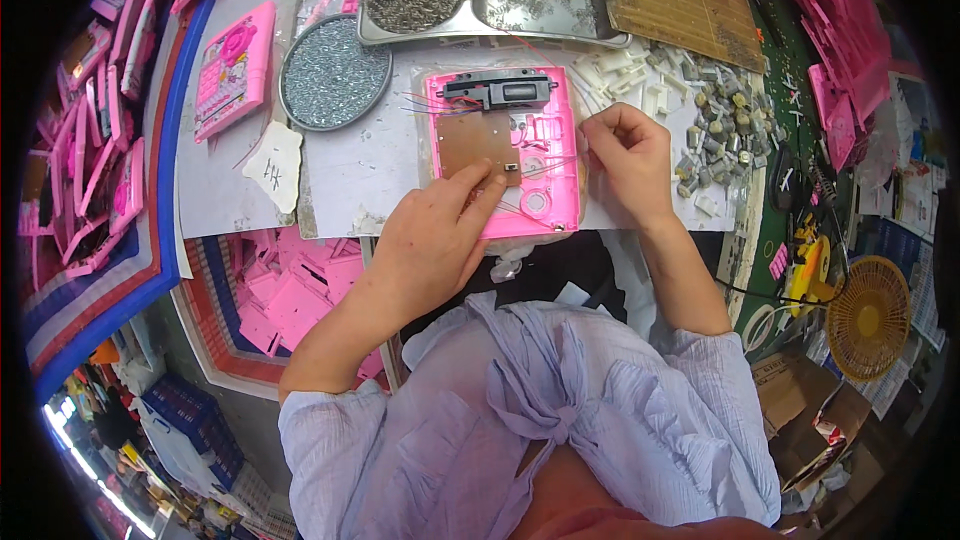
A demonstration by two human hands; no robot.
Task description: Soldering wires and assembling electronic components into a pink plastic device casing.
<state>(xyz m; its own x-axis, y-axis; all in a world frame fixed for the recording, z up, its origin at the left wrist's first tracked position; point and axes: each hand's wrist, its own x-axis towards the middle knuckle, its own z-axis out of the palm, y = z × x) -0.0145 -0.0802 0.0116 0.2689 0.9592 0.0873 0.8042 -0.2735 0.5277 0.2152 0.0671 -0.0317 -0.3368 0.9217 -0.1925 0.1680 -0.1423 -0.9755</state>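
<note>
A pink plastic housing [565,145] lies open in front of me at the table's near edge. A black part [505,90] with several wires sits along its far side. Inside the housing, at left, is a flat brown circuit board [468,140]. My left hand [420,240] rests on this board with its fingers stretched out, the fingertips by a small component near the board's right edge. Just right of the housing, the thumb and forefinger of my right hand [630,155] are pinched together on thin wires [560,162] that run out from the housing.
Beyond the housing stands a metal tray [480,38] of small metal parts, with a round dish of screws [335,75] to its left. A pink case [235,70] lies farther left. Grey blocks [725,135] are heaped at right. A yellow fan [868,318] stands at far right.
</note>
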